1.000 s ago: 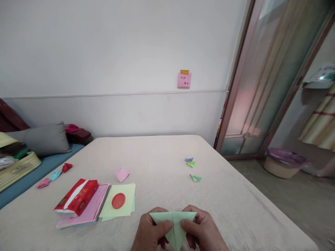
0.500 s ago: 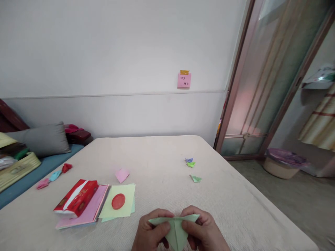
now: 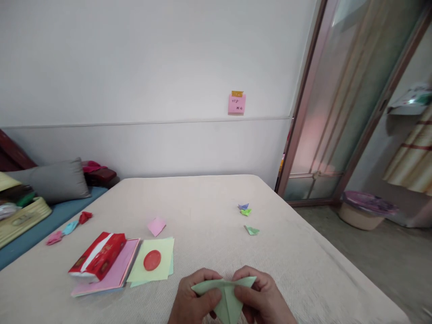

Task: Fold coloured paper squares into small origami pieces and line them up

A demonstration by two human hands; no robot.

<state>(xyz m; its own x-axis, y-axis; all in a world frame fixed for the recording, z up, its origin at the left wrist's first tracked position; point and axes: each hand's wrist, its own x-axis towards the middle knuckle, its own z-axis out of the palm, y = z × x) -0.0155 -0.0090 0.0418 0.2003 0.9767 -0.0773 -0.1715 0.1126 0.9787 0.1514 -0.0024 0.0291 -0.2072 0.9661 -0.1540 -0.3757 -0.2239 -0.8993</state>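
At the bottom centre I hold a pale green folded paper (image 3: 227,299), a triangle with its tip pointing toward me. My left hand (image 3: 194,299) pinches its left half with thumb on top and fingers curled behind. My right hand (image 3: 265,299) grips the right half the same way. The paper's top edge is tilted nearly flat over the beige table (image 3: 209,198). Both wrists are cut off by the frame's lower edge.
A red tissue pack (image 3: 98,257) lies on a stack of coloured sheets (image 3: 153,267) with a red disc (image 3: 152,260). A pink folded piece (image 3: 156,225) and small folded figures (image 3: 245,210), (image 3: 252,231) sit further out. Left edge holds more folded pieces (image 3: 69,226); a bench with a grey cushion (image 3: 57,180) beyond.
The green paper's upper edge has tipped forward and flattened between my hands, which have sunk slightly lower in view. Everything on the table stays put.
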